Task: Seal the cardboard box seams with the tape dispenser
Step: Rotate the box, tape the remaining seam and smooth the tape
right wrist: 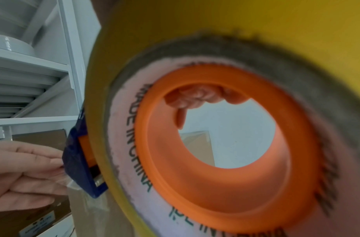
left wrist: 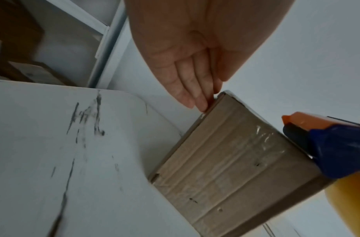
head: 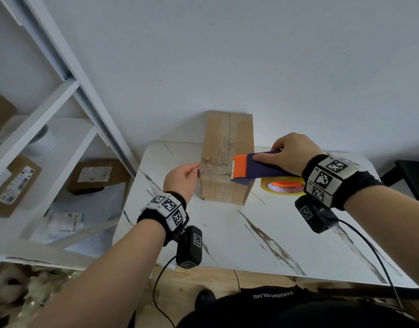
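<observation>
A long brown cardboard box [head: 227,159] lies on the white marble table [head: 263,233], its near end facing me. My right hand [head: 287,153] grips the blue and orange tape dispenser [head: 255,169], whose orange nose sits over the near right part of the box top. The yellowish tape roll [head: 283,185] hangs under it and fills the right wrist view [right wrist: 215,136]. My left hand [head: 182,176] is open, straight fingers [left wrist: 195,94] touching the box's [left wrist: 231,168] upper left edge. Clear tape shows on the box end.
A white shelving unit [head: 57,110] stands at the left, holding labelled cardboard parcels [head: 14,183] and a white roll [head: 41,140]. The white wall rises right behind the box. Cables trail from both wrist cameras over the table's front edge.
</observation>
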